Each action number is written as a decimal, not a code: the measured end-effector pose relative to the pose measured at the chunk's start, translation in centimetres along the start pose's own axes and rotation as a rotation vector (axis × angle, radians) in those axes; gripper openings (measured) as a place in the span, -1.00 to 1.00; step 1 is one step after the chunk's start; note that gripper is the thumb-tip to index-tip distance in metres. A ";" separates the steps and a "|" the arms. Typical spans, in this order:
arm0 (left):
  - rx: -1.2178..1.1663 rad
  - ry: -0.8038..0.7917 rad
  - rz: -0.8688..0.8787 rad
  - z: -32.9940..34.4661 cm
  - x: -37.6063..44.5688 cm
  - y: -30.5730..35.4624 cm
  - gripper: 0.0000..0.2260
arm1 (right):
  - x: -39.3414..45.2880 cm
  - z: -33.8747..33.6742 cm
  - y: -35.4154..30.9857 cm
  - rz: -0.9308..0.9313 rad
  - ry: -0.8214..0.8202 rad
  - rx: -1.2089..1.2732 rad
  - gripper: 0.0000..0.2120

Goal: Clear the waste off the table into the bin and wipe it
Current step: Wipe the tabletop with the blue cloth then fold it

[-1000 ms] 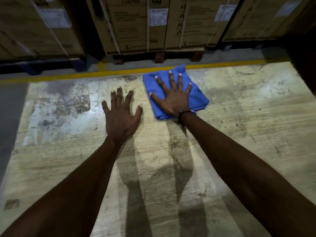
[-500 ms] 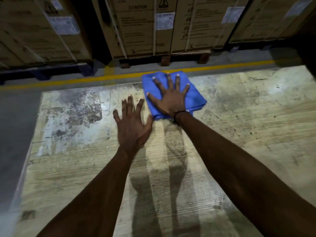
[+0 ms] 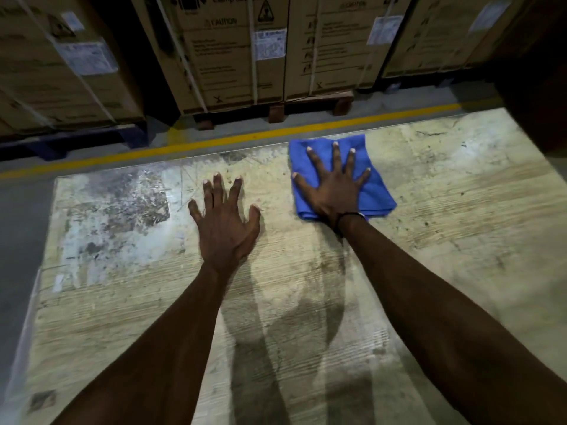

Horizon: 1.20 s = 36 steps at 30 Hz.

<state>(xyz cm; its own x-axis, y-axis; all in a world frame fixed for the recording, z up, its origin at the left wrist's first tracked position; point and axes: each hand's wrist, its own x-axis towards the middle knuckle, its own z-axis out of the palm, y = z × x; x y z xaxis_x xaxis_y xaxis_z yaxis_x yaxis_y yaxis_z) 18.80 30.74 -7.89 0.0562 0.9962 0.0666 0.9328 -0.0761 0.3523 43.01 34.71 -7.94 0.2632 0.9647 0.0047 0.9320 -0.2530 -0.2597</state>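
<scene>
wiping is the step in hand, i'd say; the right hand (image 3: 333, 187) lies flat with its fingers spread wide, pressing a folded blue cloth (image 3: 376, 191) onto the worn table top (image 3: 460, 210) near its far edge, gripping nothing; the left hand (image 3: 225, 222) rests on bare table beside it, apart from the cloth, fingers spread and slightly bent at the tips, holding nothing; no waste and no bin show from where i stand; past the far edge runs a yellow floor line (image 3: 245, 137), then strapped cardboard cartons (image 3: 233, 56) on pallets; the risk, as i judge it, is the cloth sliding over that near edge on a forward stroke, since only a flat palm pins it; the mottled grey patch (image 3: 116, 207) at far left could also be missed.
</scene>
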 end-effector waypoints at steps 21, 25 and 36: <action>0.006 -0.036 0.096 -0.4 -3.5 -0.8 -0.40 | -11.5 1.2 -1.0 -0.106 0.039 -0.013 -0.37; 0.011 -0.045 0.082 -0.8 -7.9 -1.4 -0.39 | -20.3 0.7 -0.9 -0.246 0.027 -0.066 -0.37; 0.058 -0.034 0.022 -1.8 -21.2 -1.2 -0.44 | -21.3 -1.7 5.2 0.079 -0.007 0.003 -0.35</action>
<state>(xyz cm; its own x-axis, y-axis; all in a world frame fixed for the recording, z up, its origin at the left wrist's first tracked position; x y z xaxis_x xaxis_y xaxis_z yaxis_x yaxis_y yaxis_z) 15.81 9.66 -8.04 0.0878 0.9953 0.0418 0.9501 -0.0962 0.2968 42.69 12.72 -7.78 0.3342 0.9422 -0.0225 0.9075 -0.3282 -0.2621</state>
